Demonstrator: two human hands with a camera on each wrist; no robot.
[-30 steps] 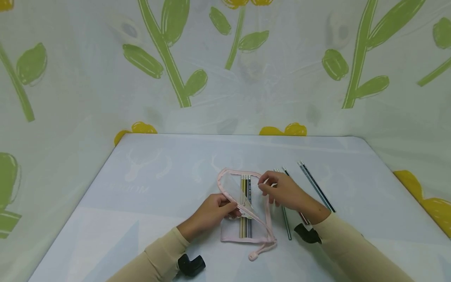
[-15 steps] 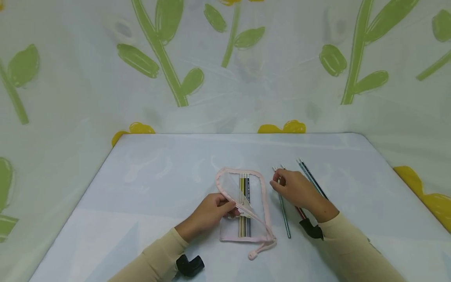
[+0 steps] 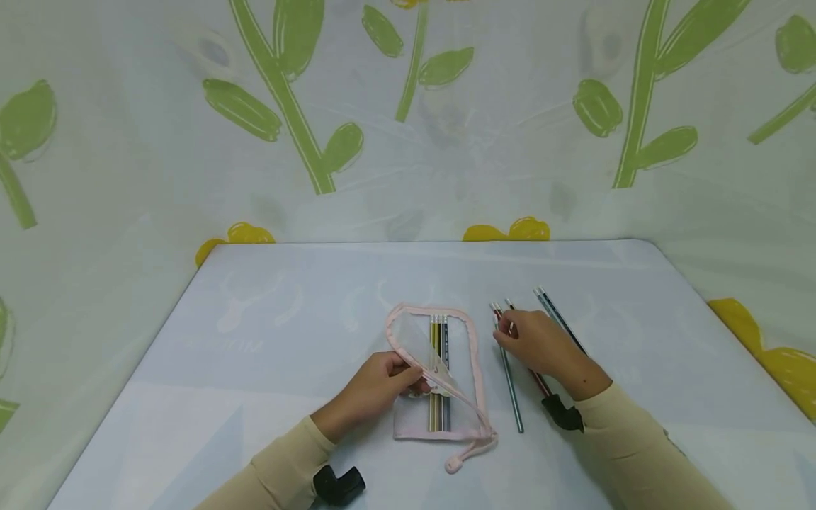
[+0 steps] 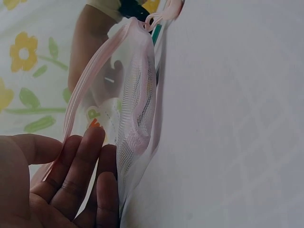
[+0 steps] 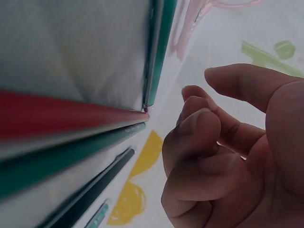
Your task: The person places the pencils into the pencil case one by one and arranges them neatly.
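My left hand (image 3: 376,386) pinches the pink zip edge of a clear pencil pouch (image 3: 473,347) and lifts its flap partway. Inside the pouch lie several pencils (image 3: 436,414), yellow and dark ones side by side. The left wrist view shows thumb and fingers at the pink trim (image 4: 88,85), with mesh beyond. Just right of the pouch, my right hand (image 3: 542,347) hovers at the upper ends of loose pencils; its fingers are bent, with a gap between thumb and forefinger. Close to it are a teal pencil (image 3: 513,393) and a red pencil (image 5: 71,116).
Farther right lie dark pencils (image 3: 561,322), partly behind the right hand. A pink zip pull (image 3: 454,465) trails from the pouch's near corner. Black wrist mounts (image 3: 339,486) sit at both cuffs. The pale table (image 3: 255,304) ends at a flower-printed curtain (image 3: 497,156).
My right hand has moved from the pouch's right edge rightward to the loose pencils. The left hand keeps its pinch on the flap. The head view has shifted slightly.
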